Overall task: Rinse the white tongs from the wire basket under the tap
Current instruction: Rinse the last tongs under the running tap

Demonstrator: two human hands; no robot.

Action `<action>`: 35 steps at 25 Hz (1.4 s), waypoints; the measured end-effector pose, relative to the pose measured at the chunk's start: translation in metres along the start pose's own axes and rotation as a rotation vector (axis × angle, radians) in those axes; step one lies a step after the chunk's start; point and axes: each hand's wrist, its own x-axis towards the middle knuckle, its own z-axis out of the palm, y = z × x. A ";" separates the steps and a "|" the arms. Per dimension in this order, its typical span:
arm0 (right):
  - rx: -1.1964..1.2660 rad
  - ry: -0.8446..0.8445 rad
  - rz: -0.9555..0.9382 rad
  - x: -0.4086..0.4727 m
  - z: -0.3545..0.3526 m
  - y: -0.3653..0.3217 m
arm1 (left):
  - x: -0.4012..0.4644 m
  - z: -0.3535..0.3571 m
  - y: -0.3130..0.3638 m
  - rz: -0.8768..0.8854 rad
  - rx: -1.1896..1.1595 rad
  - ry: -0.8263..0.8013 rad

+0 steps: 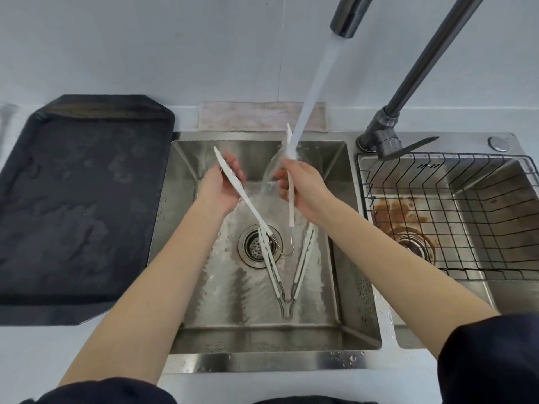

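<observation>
I see white tongs (287, 182) spread over the left sink basin (335, 258), under the tap (348, 18) | left hand (223, 186) grasps one arm | right hand (302, 189) grasps the other, in the water stream (306, 103) | second tongs (287, 275) on the basin floor | wire basket (455, 217) right of basin

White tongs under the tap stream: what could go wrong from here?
1. Only the arm in the right hand of the white plastic tongs with the wire hinge meets the water stream; the arm in the left hand may stay unrinsed.
2. Wet grip: they could slip onto the second white tongs lying by the round steel drain.
</observation>
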 end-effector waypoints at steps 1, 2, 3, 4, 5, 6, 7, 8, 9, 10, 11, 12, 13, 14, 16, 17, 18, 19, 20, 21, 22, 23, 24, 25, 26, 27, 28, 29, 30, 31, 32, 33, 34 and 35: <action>0.012 0.001 -0.011 -0.001 0.001 0.000 | -0.001 -0.003 -0.001 -0.001 0.021 0.009; 0.022 0.002 -0.017 -0.002 0.000 0.001 | -0.003 -0.006 -0.004 -0.004 0.049 0.007; 0.026 0.005 -0.017 -0.004 -0.001 0.003 | -0.006 -0.009 -0.008 -0.011 0.084 -0.008; 0.030 0.010 -0.009 -0.005 -0.002 0.006 | -0.009 -0.012 -0.012 -0.023 0.137 -0.031; 0.042 0.018 0.004 -0.006 -0.004 0.011 | -0.012 -0.016 -0.016 -0.043 0.198 -0.055; 0.056 0.029 0.020 -0.009 -0.007 0.016 | -0.017 -0.020 -0.021 -0.065 0.272 -0.069; 0.065 0.038 0.035 -0.011 -0.010 0.021 | -0.022 -0.024 -0.026 -0.074 0.359 -0.077; 0.062 0.043 0.049 -0.014 -0.013 0.028 | -0.025 -0.029 -0.030 -0.071 0.460 -0.079; 0.050 0.052 0.060 -0.016 -0.017 0.034 | -0.029 -0.034 -0.034 -0.058 0.571 -0.091; 0.033 0.065 0.069 -0.018 -0.020 0.041 | -0.031 -0.040 -0.038 -0.042 0.681 -0.101; 0.011 0.082 0.081 -0.019 -0.023 0.048 | -0.033 -0.046 -0.044 -0.032 0.764 -0.112; -0.019 0.099 0.096 -0.020 -0.027 0.056 | -0.034 -0.052 -0.049 -0.025 0.829 -0.106; -0.055 0.119 0.115 -0.022 -0.031 0.063 | -0.035 -0.057 -0.054 -0.024 0.873 -0.088; -0.096 0.142 0.135 -0.023 -0.036 0.071 | -0.035 -0.063 -0.060 -0.027 0.901 -0.066; -0.179 0.185 0.172 -0.026 -0.047 0.088 | -0.032 -0.075 -0.072 -0.054 0.929 -0.031; -0.212 0.201 0.194 -0.026 -0.053 0.097 | -0.030 -0.080 -0.078 -0.074 0.951 -0.022; -0.236 0.213 0.221 -0.026 -0.058 0.105 | -0.029 -0.084 -0.083 -0.096 0.988 -0.017; -0.249 0.222 0.249 -0.027 -0.063 0.112 | -0.028 -0.089 -0.089 -0.114 1.017 -0.011; -0.248 0.229 0.271 -0.028 -0.067 0.118 | -0.027 -0.092 -0.094 -0.130 1.041 0.000; -0.233 0.232 0.289 -0.028 -0.071 0.123 | -0.026 -0.096 -0.099 -0.142 1.059 0.015; -0.215 0.232 0.304 -0.028 -0.074 0.128 | -0.025 -0.099 -0.104 -0.151 1.080 0.033; -0.201 0.231 0.318 -0.028 -0.076 0.131 | -0.023 -0.102 -0.108 -0.158 1.097 0.052; -0.196 0.232 0.330 -0.028 -0.078 0.135 | -0.023 -0.104 -0.112 -0.169 1.106 0.073; -0.202 0.240 0.340 -0.027 -0.080 0.138 | -0.022 -0.107 -0.116 -0.181 1.110 0.091; -0.220 0.252 0.351 -0.026 -0.083 0.142 | -0.021 -0.109 -0.121 -0.199 1.111 0.103; -0.252 0.264 0.360 -0.024 -0.085 0.146 | -0.021 -0.111 -0.125 -0.214 1.107 0.108; -0.297 0.275 0.365 -0.023 -0.088 0.149 | -0.021 -0.112 -0.128 -0.226 1.097 0.109; -0.346 0.279 0.363 -0.022 -0.089 0.152 | -0.020 -0.114 -0.131 -0.229 1.086 0.112; -0.389 0.277 0.358 -0.021 -0.090 0.154 | -0.018 -0.115 -0.134 -0.222 1.079 0.118; -0.420 0.272 0.357 -0.020 -0.092 0.156 | -0.016 -0.117 -0.136 -0.213 1.076 0.124; -0.436 0.271 0.361 -0.019 -0.092 0.157 | -0.014 -0.117 -0.137 -0.206 1.077 0.132; -0.440 0.273 0.370 -0.018 -0.093 0.158 | -0.011 -0.118 -0.138 -0.206 1.078 0.141; -0.448 0.277 0.382 -0.015 -0.094 0.159 | -0.009 -0.118 -0.139 -0.209 1.081 0.151; -0.459 0.278 0.389 -0.014 -0.094 0.161 | -0.007 -0.119 -0.140 -0.211 1.093 0.159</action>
